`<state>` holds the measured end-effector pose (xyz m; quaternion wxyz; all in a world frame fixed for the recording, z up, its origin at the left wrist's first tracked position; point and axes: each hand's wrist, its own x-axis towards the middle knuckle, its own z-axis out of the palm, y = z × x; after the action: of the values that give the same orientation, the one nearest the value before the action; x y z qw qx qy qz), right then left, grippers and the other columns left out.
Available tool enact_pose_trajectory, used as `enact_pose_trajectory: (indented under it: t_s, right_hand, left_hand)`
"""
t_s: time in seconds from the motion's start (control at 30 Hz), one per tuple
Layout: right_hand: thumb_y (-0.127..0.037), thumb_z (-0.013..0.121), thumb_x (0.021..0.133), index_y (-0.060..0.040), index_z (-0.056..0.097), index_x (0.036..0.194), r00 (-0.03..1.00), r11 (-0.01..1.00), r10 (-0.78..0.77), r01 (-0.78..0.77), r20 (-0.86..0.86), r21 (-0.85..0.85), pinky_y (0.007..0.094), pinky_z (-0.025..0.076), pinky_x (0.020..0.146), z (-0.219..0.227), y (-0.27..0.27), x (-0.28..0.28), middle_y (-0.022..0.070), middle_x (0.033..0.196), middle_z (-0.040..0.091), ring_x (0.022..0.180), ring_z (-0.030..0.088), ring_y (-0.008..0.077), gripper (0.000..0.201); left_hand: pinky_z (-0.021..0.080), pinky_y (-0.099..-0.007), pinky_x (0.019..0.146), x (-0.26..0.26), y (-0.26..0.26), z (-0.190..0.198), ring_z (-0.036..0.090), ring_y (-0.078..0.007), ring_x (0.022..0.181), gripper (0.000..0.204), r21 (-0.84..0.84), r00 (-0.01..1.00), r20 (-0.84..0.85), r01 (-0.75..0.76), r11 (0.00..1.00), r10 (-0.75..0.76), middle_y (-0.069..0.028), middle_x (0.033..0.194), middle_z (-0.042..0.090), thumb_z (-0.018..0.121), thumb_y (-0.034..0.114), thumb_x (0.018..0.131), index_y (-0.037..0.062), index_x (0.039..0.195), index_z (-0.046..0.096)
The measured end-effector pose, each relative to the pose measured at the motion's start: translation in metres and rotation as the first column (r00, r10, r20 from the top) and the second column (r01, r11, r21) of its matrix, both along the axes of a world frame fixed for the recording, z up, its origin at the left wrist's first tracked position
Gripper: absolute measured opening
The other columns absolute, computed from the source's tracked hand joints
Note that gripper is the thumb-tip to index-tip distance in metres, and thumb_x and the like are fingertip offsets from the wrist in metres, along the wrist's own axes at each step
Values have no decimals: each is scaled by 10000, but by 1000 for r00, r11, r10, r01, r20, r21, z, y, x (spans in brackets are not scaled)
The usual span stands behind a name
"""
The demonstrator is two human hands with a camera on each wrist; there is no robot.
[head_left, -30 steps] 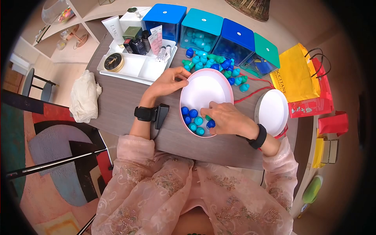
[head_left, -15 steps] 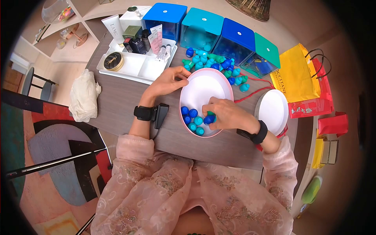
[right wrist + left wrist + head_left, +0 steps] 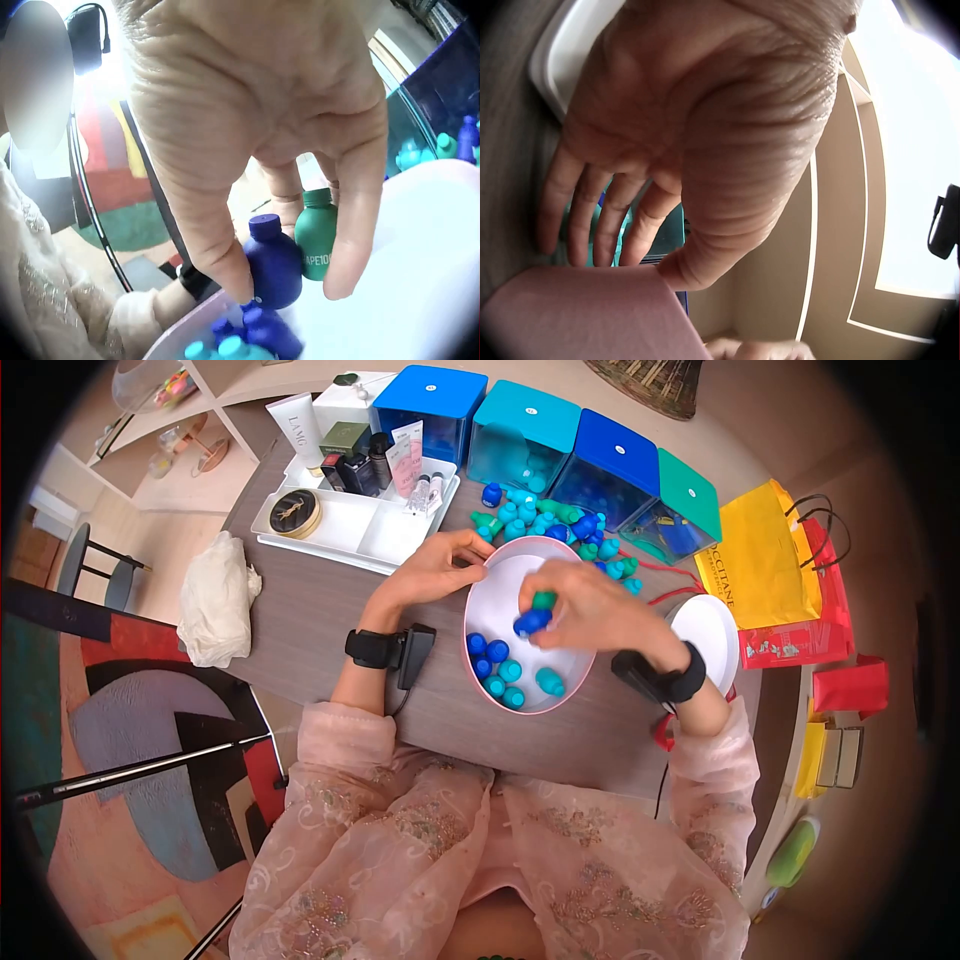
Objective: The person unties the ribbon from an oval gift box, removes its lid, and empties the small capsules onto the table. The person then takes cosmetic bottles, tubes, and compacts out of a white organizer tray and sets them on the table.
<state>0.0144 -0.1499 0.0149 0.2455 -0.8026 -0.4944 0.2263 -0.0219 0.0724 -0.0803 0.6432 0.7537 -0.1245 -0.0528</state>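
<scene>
Inside the round pink box [image 3: 497,588], several small bottles lie at the near end: dark blue bottles [image 3: 478,646] and teal ones [image 3: 550,681]. Over the box my right hand [image 3: 590,605] pinches two little bottles at once, a dark blue bottle [image 3: 274,266] by the thumb and a green bottle [image 3: 317,238] by the fingers. In the right wrist view both stand nearly upright, caps up. My left hand [image 3: 440,568] rests at the box's far left rim, thumb touching the pink edge [image 3: 592,300], the other fingers extended along the outside.
Behind the box is a pile of blue, teal and green bottles [image 3: 520,515]. Four lidded bins [image 3: 525,455] line the back. A white cosmetics tray [image 3: 330,535] stands left, a white round lid [image 3: 706,635] right, with a yellow paper bag [image 3: 765,560] beyond.
My right hand has risen from the box's near right side with the dark blue and green bottles, moving away from me. A teal bottle it covered now shows. The left hand stays at the rim.
</scene>
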Motion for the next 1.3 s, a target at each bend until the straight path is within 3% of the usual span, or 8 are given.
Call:
enact_pose_trajectory:
  t_s: [0.13, 0.27, 0.33, 0.67, 1.0, 1.07, 1.13, 1.3]
  right_hand:
    - [-185, 713, 616, -40, 633, 817, 982, 960, -187, 180, 11, 215, 381, 461, 661, 27, 28, 25, 137, 717, 607, 745, 601, 295, 260]
    - [-180, 714, 608, -50, 635, 839, 953, 947, -222, 160, 207, 279, 394, 464, 698, -10, 67, 62, 154, 767, 609, 808, 598, 309, 276]
    - [-160, 709, 609, -68, 632, 878, 912, 965, -230, 169, 340, 202, 406, 465, 749, -34, 83, 77, 166, 856, 602, 893, 583, 323, 294]
    - [-92, 696, 636, -91, 625, 966, 914, 984, -174, 177, 366, 24, 417, 470, 810, -55, 106, 84, 139, 1027, 596, 1007, 563, 316, 338]
    - [-149, 663, 728, -55, 609, 927, 877, 960, -197, 82, 438, 268, 386, 482, 696, -32, 72, 62, 123, 863, 626, 818, 616, 283, 226]
    - [-212, 688, 746, -61, 614, 894, 970, 991, -131, 121, 205, 63, 364, 481, 658, -2, 54, 39, 107, 808, 633, 755, 626, 261, 224]
    - [-258, 711, 740, -62, 620, 885, 999, 999, 42, -42, -3, -11, 346, 480, 628, 14, 25, 17, 100, 785, 638, 698, 633, 240, 260]
    - [-168, 726, 670, -34, 568, 1011, 986, 948, 167, -158, 8, -277, 360, 458, 685, 1, -22, -21, 140, 846, 621, 806, 615, 281, 399]
  left_hand:
    - [472, -294, 787, 2, -1, -4, 596, -160, 876, 261, -14, 1000, 17, -13, 1000, 13, -81, 952, 632, 621, 98, 771, -20, 1004, 608]
    - [474, -292, 791, 2, -2, -2, 595, -158, 876, 251, -27, 1000, 5, -6, 1000, 6, -77, 949, 628, 614, 87, 770, -17, 998, 607]
    - [473, -292, 791, 3, -2, -6, 594, -157, 872, 251, -32, 1000, 24, -5, 999, 6, -77, 945, 628, 614, 89, 772, -16, 999, 607]
    - [446, -294, 839, 1, -1, -1, 571, -137, 914, 251, -21, 1000, -10, 19, 1000, -19, -60, 974, 610, 596, 70, 792, -12, 1029, 582]
    - [486, -300, 781, 3, -1, -7, 605, -169, 859, 256, -52, 999, 43, 0, 999, 2, -86, 941, 630, 614, 89, 764, -19, 996, 602]
    - [486, -300, 782, 3, -1, -8, 606, -171, 860, 255, -34, 999, 25, -28, 999, 29, -88, 943, 629, 617, 90, 764, -18, 995, 604]
    - [486, -301, 783, 2, 0, -9, 607, -172, 862, 254, -21, 999, 6, -52, 998, 52, -89, 944, 627, 619, 91, 764, -16, 994, 607]
    - [484, -302, 783, 2, -2, -4, 607, -177, 865, 256, -28, 999, 36, -22, 999, 23, -99, 950, 626, 630, 108, 774, -10, 1000, 614]
